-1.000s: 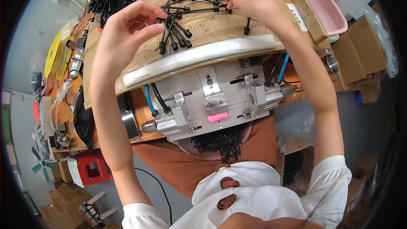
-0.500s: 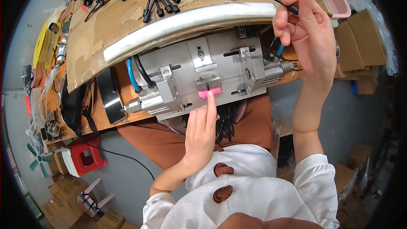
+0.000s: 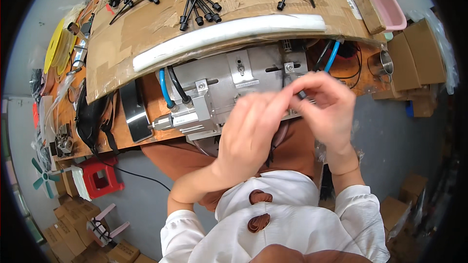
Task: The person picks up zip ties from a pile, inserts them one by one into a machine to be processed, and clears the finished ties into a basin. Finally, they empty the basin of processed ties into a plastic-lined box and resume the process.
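Note:
My right hand [image 3: 327, 112] is shut on a thin black tie [image 3: 302, 94] in front of the grey metal fixture [image 3: 229, 87], which is bolted under the bench edge. My left hand [image 3: 251, 134] is blurred. It reaches up from the lower left, and its pinched fingertips meet the right hand's fingers at the tie. Both hands hide the fixture's lower right part. Blue and black hoses [image 3: 168, 92] run into the fixture's left side. Several more black ties [image 3: 200, 0] lie scattered on the cardboard sheet [image 3: 146, 34] above.
A white foam strip [image 3: 229, 31] lines the cardboard's near edge. A pink tray [image 3: 385, 5] and cardboard boxes [image 3: 414, 53] stand at the right. A metal cup [image 3: 385, 63] sits at the bench's right end. A red stool [image 3: 100, 178] and more boxes [image 3: 68, 224] are on the floor at the lower left.
My left hand rose from the fixture's lower front to meet my right hand. My right hand came down from the bench edge with the tie. The view shifted slightly.

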{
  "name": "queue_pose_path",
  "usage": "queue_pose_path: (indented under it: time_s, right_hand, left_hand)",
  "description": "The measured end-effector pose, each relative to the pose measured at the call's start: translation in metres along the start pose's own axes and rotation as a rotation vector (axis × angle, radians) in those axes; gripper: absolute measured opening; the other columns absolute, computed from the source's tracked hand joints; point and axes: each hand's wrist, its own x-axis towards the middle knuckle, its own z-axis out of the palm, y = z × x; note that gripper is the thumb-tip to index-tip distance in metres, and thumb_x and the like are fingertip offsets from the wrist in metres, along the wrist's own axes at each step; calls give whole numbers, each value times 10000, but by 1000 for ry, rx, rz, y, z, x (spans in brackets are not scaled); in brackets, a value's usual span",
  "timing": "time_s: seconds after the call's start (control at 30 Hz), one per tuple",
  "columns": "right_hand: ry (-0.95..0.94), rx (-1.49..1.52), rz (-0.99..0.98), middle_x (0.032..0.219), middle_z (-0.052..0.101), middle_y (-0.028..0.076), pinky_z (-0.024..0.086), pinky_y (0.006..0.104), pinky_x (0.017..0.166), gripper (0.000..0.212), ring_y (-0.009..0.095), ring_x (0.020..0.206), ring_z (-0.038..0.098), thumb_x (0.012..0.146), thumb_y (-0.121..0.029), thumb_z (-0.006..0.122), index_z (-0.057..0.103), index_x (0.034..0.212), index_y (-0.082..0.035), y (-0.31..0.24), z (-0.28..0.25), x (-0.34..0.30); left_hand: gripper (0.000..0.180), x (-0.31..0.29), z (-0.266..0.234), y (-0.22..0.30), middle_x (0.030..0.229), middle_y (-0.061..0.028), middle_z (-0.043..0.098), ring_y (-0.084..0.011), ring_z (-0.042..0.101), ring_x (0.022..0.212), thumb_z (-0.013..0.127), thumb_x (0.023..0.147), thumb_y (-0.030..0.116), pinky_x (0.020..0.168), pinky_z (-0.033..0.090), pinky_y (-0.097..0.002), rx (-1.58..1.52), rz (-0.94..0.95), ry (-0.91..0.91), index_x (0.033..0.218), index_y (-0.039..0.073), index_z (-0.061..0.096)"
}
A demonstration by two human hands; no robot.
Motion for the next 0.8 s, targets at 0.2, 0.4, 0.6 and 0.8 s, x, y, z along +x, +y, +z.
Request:
queue_pose_path:
  time_s: [0.2,0.4,0.6,0.8]
  right_hand:
    - [743,-346,-244,880,650,68,503,208,695,161,114,755,626,806,74,688,628,953,49,-2,-61,8]
    - [904,-458,-87,856,634,40,517,206,683,131,87,733,619,832,83,654,625,953,44,42,-112,-9]
    - [498,-655,-473,875,684,61,525,241,682,158,127,769,655,751,45,708,658,894,1,14,-78,64]
    - [300,-853,-508,812,656,90,533,246,612,169,136,685,632,808,59,590,640,961,10,7,-84,143]
  left_hand:
    - [213,65,-44,-61,952,-116,575,-284,565,896,644,811,33,747,459,-347,429,-212,-9,1019,32,599]
    - [126,99,-59,-86,897,-116,544,-219,549,738,621,839,37,688,460,-333,350,-416,-298,959,19,588]
    - [116,105,-60,-101,862,-116,541,-221,547,701,624,828,20,672,467,-336,382,-401,-295,927,-2,568]
    - [144,102,-57,-100,828,-84,568,-185,545,668,637,794,-18,664,468,-292,411,-293,-277,931,-9,595]
